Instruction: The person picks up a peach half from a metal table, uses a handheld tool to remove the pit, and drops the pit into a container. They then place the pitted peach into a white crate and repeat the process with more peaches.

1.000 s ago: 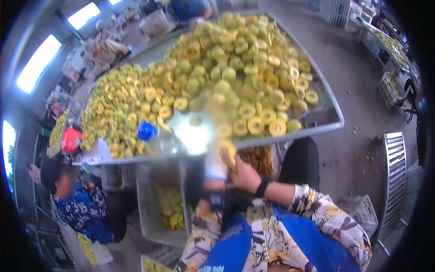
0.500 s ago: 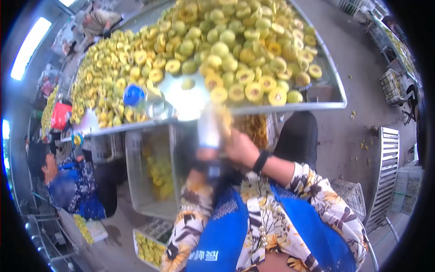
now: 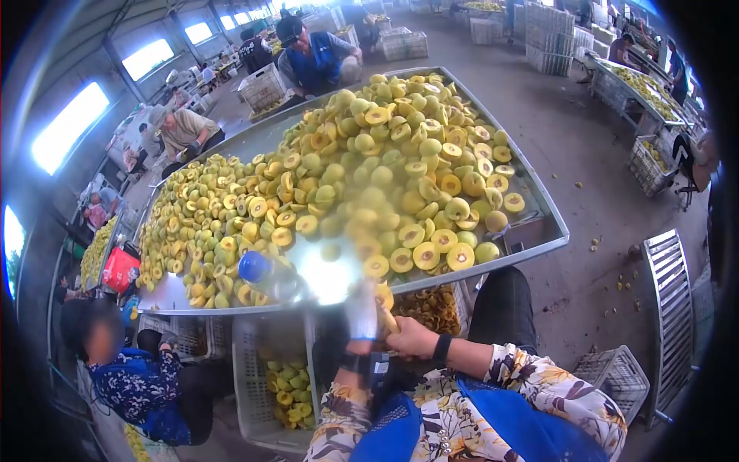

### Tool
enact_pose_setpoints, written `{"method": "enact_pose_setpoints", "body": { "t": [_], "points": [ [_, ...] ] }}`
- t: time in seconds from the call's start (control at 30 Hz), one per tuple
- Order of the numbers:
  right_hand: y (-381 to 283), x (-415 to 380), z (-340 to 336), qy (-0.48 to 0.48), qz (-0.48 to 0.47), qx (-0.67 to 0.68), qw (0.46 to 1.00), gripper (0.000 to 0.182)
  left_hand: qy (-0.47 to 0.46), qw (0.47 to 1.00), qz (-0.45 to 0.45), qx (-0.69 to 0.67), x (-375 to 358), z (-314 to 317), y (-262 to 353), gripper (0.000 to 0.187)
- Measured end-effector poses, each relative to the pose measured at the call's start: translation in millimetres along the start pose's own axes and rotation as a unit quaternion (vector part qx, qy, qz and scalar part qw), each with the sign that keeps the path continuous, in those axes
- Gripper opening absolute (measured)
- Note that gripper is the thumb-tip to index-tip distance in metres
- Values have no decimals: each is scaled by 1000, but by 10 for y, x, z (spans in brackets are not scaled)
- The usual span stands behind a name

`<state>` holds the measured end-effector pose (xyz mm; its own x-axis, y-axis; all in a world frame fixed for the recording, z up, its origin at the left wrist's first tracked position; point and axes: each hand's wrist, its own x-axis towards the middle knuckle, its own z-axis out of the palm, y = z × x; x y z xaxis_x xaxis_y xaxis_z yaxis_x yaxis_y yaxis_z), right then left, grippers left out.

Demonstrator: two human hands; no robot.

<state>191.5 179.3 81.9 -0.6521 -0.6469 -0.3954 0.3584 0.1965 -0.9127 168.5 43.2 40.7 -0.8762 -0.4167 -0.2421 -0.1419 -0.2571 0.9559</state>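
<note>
My left hand (image 3: 360, 314), in a white glove, is at the table's front edge, its fingers partly lost in glare. It is closed on a yellow stone fruit half (image 3: 383, 294). Just to the right, my right hand (image 3: 416, 339) is bare above a black wristband and wraps round the pale handle of a small tool (image 3: 389, 319). The tool's working end meets the fruit half and cannot be made out. Beyond both hands, a heap of halved yellow-green stone fruit (image 3: 416, 165) covers much of the metal table (image 3: 531, 248).
A bottle with a blue cap (image 3: 254, 266) lies near the front edge. Below stand a crate of fruit halves (image 3: 248, 400) and a crate of brown-orange scraps (image 3: 462, 304). A co-worker (image 3: 135, 377) sits at left; another person (image 3: 319, 61) is across the table. A metal rack (image 3: 671, 308) leans at right.
The view has tilted up, showing more of the room and the far table edge. My hands stay close together at the front edge and look less blurred.
</note>
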Motion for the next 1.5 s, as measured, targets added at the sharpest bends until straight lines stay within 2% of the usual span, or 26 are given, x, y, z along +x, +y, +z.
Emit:
{"method": "enact_pose_setpoints", "body": {
  "t": [0.07, 0.17, 0.23, 0.27, 0.33, 0.43, 0.5, 0.57, 0.63, 0.7, 0.73, 0.77, 0.8, 0.83, 0.87, 0.9, 0.93, 1.0, 1.07, 1.13, 1.2, 1.27, 1.3, 1.4, 1.43, 1.5],
  "points": [
    [34, -12, 32, -3, -4, 28, 1000, 17, -41, 994, -75, -69, -225, 112, 332, 30],
    [-1, -24, 80, 7, 10, 28, 1000, 16, -56, 982, -134, -120, -167, 79, 238, 30],
    [117, 59, 38, -33, 42, 37, 998, 16, -19, 998, -22, -50, -24, -66, -30, 34],
    [54, 47, 14, -43, 44, 60, 996, 16, -18, 993, 95, 64, 205, -267, -323, 27],
    [184, 103, -24, -99, 79, 169, 977, 15, 12, 999, 53, 3, 138, -141, -137, 20],
    [197, 107, -39, -134, 124, 282, 942, 16, -73, 994, 47, 70, 18, -136, -71, 33],
    [300, 166, -89, -210, 112, 355, 904, 14, -98, 995, 28, -12, 164, -250, -313, 34],
    [365, 207, -144, -274, 105, 390, 873, 13, -85, 958, -193, -195, -15, -150, 43, 38],
    [206, 74, -169, -265, 81, 342, 898, 14, 74, 992, 106, -5, 200, -331, -317, 41],
    [181, 57, -269, -245, 70, 315, 914, 15, 189, 957, 206, 80, 257, -618, -499, 39],
    [287, 116, -360, -239, 54, 295, 924, 17, 226, 958, 162, 65, 122, -774, -240, 36],
    [323, 150, -385, -154, -10, 60, 986, 17, 260, 957, 120, 49, -9, -953, 46, 34],
    [363, 175, -402, -55, -73, -176, 980, 20, 291, 953, 77, 35, -79, -1131, 211, 32],
    [465, 188, -431, -19, -76, -243, 967, 24, 357, 861, 133, 337, -93, -1327, 264, 32],
    [591, 181, -456, 18, -78, -308, 948, 29, 384, 677, 179, 602, -92, -1444, 295, 33],
    [627, 195, -480, 59, -87, -376, 921, 33, 399, 662, 214, 598, -30, -1397, 315, 34],
    [515, 186, -455, 52, 3, -318, 947, 39, 344, 697, 216, 591, 58, -1294, 384, 34],
    [571, 169, -380, 87, -45, -239, 966, 37, 229, 763, 189, 574, 216, -811, 467, 38],
    [606, 151, -319, 106, -52, -273, 955, 36, 38, 668, 137, 731, 458, -266, 534, 39],
    [606, 102, -339, 99, -70, -285, 951, 34, 3, 758, 244, 605, 676, -7, 175, 41],
    [612, 49, -394, 118, -48, -276, 953, 34, -85, 683, 205, 696, 766, 206, 108, 45],
    [602, 30, -472, 144, -67, -269, 950, 35, -81, 717, 139, 678, 911, 263, 93, 48],
    [486, -43, -486, 154, -83, -254, 951, 36, -112, 714, 183, 667, 920, 215, 138, 51],
    [467, -55, -580, 221, -151, -184, 946, 37, -87, 840, 202, 495, 748, 146, 197, 56],
    [497, 67, -613, 250, -233, -137, 930, 39, -91, 795, 323, 506, 540, 170, 299, 62],
    [0, -54, -616, 144, -112, 108, 977, 34, -128, 831, 311, 442, 214, 203, 398, 70]
  ]
}}
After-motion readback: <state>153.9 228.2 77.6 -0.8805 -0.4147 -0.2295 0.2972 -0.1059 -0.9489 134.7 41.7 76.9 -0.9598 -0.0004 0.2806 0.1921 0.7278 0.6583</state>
